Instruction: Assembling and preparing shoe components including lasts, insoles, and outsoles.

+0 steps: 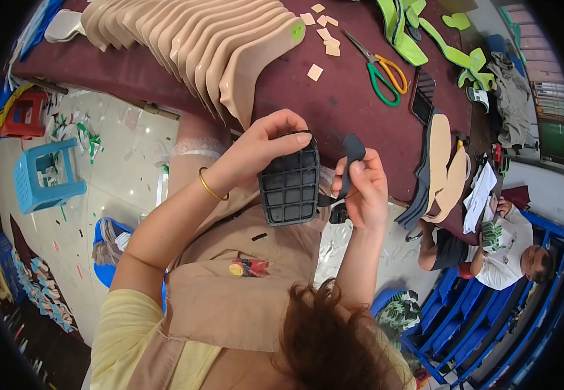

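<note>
My left hand (270,142) grips the top edge of a black gridded pad (289,187), a rounded rectangle with raised ribs, held over my lap. The thumb lies along its upper rim. Just to the right, my right hand (365,188) pinches a small dark curved strip (352,155) between thumb and fingers. Its upper end widens and sticks out above my fingertips. A short black tab (325,201) shows between the pad and my right hand; I cannot tell which piece it belongs to.
The maroon table (295,84) bears a row of tan foot-shaped forms (230,58), small peach squares (330,44), scissors (386,75), a phone (423,96), green straps (402,32) and tan sole pieces (447,169). A blue stool (49,172) stands left; another person (506,250) sits right.
</note>
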Available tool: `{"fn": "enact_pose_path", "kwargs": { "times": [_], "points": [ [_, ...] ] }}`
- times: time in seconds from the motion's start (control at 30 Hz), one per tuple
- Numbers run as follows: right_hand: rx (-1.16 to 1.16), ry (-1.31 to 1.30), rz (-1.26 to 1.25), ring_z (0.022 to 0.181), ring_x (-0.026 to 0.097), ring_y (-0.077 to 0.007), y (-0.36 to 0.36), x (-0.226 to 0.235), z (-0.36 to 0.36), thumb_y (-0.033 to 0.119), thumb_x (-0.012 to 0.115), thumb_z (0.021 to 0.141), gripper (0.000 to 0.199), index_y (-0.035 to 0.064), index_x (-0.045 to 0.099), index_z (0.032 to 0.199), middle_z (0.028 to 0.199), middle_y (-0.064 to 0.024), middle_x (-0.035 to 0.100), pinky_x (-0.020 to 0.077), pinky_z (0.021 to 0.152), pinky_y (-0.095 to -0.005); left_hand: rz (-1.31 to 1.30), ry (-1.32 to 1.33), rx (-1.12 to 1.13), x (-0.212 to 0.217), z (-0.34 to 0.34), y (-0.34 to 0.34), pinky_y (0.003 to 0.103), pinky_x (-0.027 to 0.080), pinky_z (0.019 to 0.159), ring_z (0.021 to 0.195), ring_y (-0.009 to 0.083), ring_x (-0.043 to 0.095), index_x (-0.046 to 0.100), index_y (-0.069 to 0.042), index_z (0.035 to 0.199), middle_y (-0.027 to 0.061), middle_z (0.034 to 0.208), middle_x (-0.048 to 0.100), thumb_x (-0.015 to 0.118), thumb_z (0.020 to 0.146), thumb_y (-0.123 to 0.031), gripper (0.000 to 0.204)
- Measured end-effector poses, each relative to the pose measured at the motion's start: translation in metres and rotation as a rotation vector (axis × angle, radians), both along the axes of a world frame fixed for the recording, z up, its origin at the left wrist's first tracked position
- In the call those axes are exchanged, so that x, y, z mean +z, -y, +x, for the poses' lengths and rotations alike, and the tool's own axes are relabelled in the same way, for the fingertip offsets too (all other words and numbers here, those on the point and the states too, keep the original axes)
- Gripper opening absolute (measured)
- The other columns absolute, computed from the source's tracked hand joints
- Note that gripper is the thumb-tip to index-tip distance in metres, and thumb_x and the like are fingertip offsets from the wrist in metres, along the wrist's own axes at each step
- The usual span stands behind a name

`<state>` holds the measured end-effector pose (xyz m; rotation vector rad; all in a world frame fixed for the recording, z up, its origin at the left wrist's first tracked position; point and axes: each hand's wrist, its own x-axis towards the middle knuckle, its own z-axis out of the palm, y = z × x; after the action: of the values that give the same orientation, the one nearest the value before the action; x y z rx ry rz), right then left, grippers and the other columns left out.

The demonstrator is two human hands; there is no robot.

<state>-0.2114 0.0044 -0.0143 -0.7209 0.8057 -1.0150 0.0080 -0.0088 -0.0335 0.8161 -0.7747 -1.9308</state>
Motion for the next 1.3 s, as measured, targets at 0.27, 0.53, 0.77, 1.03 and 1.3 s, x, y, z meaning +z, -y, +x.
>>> {"fn": "enact_pose_path", "kwargs": {
  "times": [0.27,0.53,0.77,1.03,1.3],
  "points": [
    [-0.083,-0.059,-0.009,0.061,0.059,-0.0114,0.000,-0.001,-0.003,0.013,0.060,0.090,0.018,0.0037,0.053,0.104,0.083,-0.0045,0.057,0.0456,0.045,-0.0209,-0.178,0.214,0.129,0.000,-0.007,-0.004,0.024,0.045,0.076,0.083,0.0059,0.053,0.054,-0.007,0.098,-0.0024,0.090,0.058,0.061,0.090,-0.021,0.017],
    [-0.044,-0.065,0.162,0.049,0.053,-0.0065,0.002,-0.001,0.022,0.017,0.064,0.088,0.017,0.0034,0.058,0.096,0.078,-0.0018,0.059,0.0380,0.036,-0.0179,-0.284,0.367,0.061,0.002,-0.007,-0.008,0.023,0.045,0.075,0.082,0.0043,0.052,0.058,-0.003,0.098,-0.0025,0.089,0.059,0.062,0.089,-0.019,0.019],
    [-0.038,-0.011,0.252,0.043,0.046,-0.0036,0.002,-0.006,0.030,0.018,0.065,0.088,0.014,0.0049,0.060,0.089,0.075,-0.0014,0.061,0.0317,0.035,-0.0165,-0.295,0.404,0.094,0.003,-0.006,-0.008,0.025,0.046,0.072,0.079,0.0068,0.054,0.059,-0.001,0.095,0.0002,0.084,0.060,0.063,0.088,-0.017,0.018],
    [-0.042,0.006,0.289,0.042,0.045,-0.0032,0.005,-0.006,0.030,0.016,0.067,0.086,0.012,0.0049,0.061,0.086,0.075,-0.0011,0.061,0.0296,0.035,-0.0164,-0.327,0.443,0.118,0.004,-0.007,-0.008,0.025,0.046,0.071,0.077,0.0069,0.054,0.059,-0.001,0.094,0.0007,0.083,0.061,0.063,0.087,-0.016,0.017],
    [-0.051,0.004,0.309,0.042,0.045,-0.0032,0.006,-0.005,0.029,0.013,0.068,0.085,0.011,0.0049,0.062,0.085,0.072,0.0006,0.059,0.0290,0.035,-0.0166,-0.336,0.457,0.131,0.004,-0.006,-0.007,0.024,0.047,0.069,0.076,0.0065,0.055,0.059,-0.001,0.093,0.0008,0.081,0.061,0.063,0.087,-0.015,0.016]
  ]
}}
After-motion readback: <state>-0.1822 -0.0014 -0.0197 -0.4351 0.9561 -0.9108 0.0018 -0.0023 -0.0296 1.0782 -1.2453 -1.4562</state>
